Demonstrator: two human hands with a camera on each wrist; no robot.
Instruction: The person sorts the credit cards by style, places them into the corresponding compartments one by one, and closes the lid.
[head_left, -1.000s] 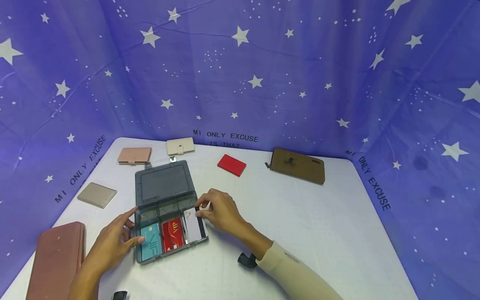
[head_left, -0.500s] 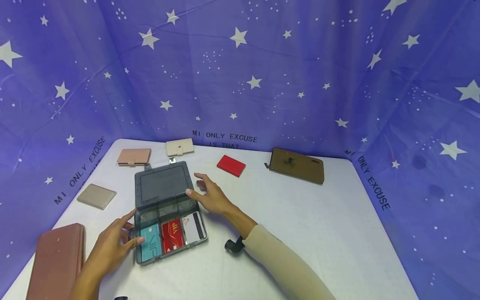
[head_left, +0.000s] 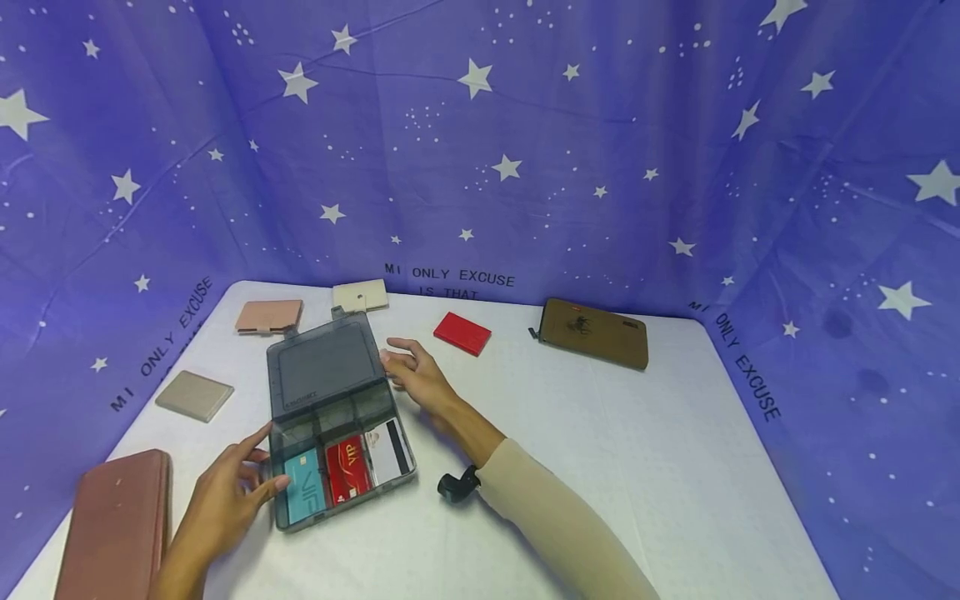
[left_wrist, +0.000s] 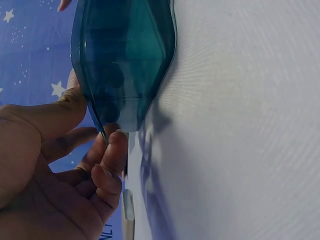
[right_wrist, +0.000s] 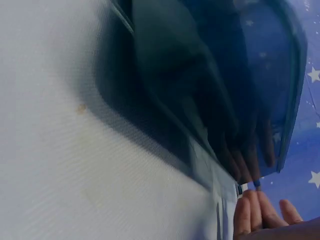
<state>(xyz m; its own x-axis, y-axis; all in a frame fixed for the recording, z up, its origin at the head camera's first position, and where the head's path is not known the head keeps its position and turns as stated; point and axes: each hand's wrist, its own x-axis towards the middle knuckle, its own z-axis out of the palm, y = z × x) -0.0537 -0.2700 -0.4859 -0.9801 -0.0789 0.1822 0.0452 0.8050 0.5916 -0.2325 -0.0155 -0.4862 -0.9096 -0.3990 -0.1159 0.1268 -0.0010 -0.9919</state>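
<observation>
A smoky clear plastic storage box [head_left: 341, 500] lies on the table with its hinged lid [head_left: 326, 362] tilted back. Three cards lie in its front compartments: a teal VIP card [head_left: 305, 485], a red VIP card [head_left: 348, 468] and a white card [head_left: 384, 450] with a black stripe. My left hand [head_left: 228, 496] grips the box's left side, thumb at the rim, fingers along the outer wall [left_wrist: 117, 150]. My right hand [head_left: 422, 379] holds the lid at its right edge. In the right wrist view, my right fingers [right_wrist: 255, 207] are at the lid's edge, partly cut off by the frame.
Behind the box lie a pink wallet [head_left: 270, 316] and a cream wallet [head_left: 362, 296]. A beige card holder [head_left: 195, 396] and a large brown wallet [head_left: 112, 525] are on the left. Farther right are a red card case [head_left: 462, 333] and an olive zip pouch [head_left: 594, 333].
My right hand has let go of the white card, leaving it in the right front compartment, and has moved up to the lid. The lid has risen slightly. My left hand stays on the box.
</observation>
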